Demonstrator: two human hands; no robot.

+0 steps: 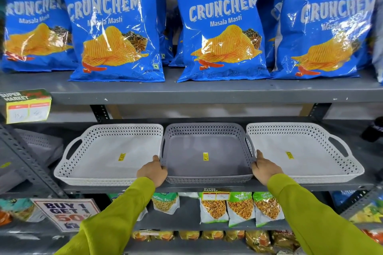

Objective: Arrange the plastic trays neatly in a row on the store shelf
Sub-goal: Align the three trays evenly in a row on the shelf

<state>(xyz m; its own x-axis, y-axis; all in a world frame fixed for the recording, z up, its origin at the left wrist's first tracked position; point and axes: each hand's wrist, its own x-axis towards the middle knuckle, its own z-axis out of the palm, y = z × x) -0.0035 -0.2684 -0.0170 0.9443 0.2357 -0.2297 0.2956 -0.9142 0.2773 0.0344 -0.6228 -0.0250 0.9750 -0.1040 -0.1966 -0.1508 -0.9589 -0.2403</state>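
Three perforated plastic trays sit side by side on the grey middle shelf [186,188]. A white tray [107,149] is on the left, a grey tray [207,170] in the middle, and another white tray [306,151] on the right. Each has a small yellow sticker on its floor. My left hand [153,170] grips the grey tray's front left corner, thumb over the rim. My right hand [264,167] grips its front right corner the same way. Both arms wear green sleeves.
Blue chip bags [116,27] fill the shelf above. Snack packets [240,209] stand on the shelf below. A price tag [28,105] hangs at the upper left, and a promo sign [66,213] at the lower left. More grey trays [39,145] lie far left.
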